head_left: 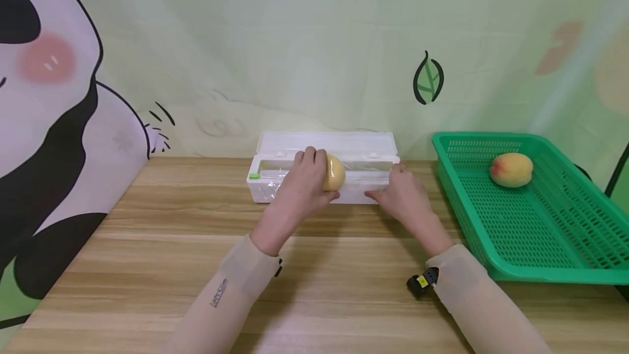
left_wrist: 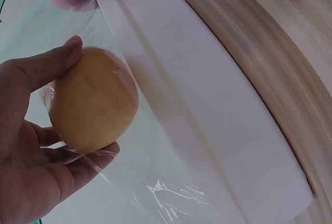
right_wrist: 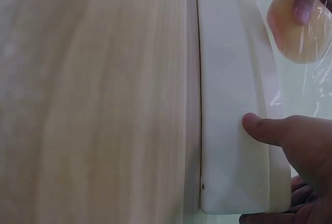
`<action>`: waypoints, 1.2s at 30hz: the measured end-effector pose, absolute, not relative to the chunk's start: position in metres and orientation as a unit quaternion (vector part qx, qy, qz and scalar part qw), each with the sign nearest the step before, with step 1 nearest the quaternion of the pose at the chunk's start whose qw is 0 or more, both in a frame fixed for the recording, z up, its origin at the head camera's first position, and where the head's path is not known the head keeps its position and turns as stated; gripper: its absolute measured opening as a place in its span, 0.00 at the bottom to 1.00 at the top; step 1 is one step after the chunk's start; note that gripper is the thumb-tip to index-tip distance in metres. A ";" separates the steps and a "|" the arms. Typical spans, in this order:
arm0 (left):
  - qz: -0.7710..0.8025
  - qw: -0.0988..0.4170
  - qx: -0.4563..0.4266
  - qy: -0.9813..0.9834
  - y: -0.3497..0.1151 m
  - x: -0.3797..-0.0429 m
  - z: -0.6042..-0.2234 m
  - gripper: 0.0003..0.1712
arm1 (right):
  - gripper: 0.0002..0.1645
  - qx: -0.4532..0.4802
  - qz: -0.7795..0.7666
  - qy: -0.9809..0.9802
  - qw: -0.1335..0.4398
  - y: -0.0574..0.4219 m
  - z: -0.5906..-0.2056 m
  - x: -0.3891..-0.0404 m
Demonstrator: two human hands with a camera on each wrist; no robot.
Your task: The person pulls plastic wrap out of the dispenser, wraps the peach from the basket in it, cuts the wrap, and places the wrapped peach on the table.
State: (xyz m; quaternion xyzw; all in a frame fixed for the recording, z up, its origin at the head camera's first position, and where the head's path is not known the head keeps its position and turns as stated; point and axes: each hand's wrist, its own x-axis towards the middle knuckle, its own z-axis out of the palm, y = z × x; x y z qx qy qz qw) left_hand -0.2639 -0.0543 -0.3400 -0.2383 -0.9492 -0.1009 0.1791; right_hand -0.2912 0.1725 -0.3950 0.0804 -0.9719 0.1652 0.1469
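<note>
My left hand (head_left: 303, 186) holds a yellow peach (head_left: 335, 173) above the front of a white cling film dispenser (head_left: 355, 195). Thumb and fingers lie around the fruit in the left wrist view, and clear cling film (left_wrist: 166, 195) stretches over it and the box. At the dispenser's right end, my right hand (head_left: 407, 195) grips the box, its thumb on the front wall and its fingers curled round the end. The dispenser's lid (head_left: 326, 142) is raised at the back. A green slider (head_left: 254, 176) sits at the box's left end.
To the right stands a green plastic basket (head_left: 462, 217) with another peach (head_left: 511, 170) in it. The wooden table (head_left: 162, 266) ends at a printed backdrop (head_left: 344, 59) just behind the dispenser.
</note>
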 end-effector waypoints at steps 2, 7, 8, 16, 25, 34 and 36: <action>-0.101 0.186 -0.240 -0.947 -0.055 -0.263 -0.339 0.43 | 0.51 0.078 0.161 -0.972 0.150 0.172 -0.395 -0.291; -0.102 0.198 -0.243 -0.944 -0.056 -0.262 -0.337 0.43 | 0.51 0.071 0.155 -0.973 0.154 0.170 -0.396 -0.291; -0.101 0.200 -0.244 -0.944 -0.057 -0.261 -0.336 0.43 | 0.51 0.072 0.154 -0.973 0.155 0.170 -0.397 -0.291; -0.104 0.221 -0.251 -0.937 -0.059 -0.258 -0.331 0.43 | 0.51 0.068 0.163 -0.972 0.152 0.170 -0.396 -0.292; -0.117 0.245 -0.253 -0.928 -0.062 -0.251 -0.325 0.43 | 0.49 0.071 0.165 -0.971 0.156 0.170 -0.395 -0.292; -0.127 0.251 -0.260 -0.924 -0.067 -0.241 -0.324 0.46 | 0.52 0.050 0.164 -0.975 0.143 0.170 -0.396 -0.290; -0.129 0.257 -0.265 -0.920 -0.067 -0.240 -0.323 0.45 | 0.53 0.045 0.160 -0.976 0.143 0.171 -0.395 -0.290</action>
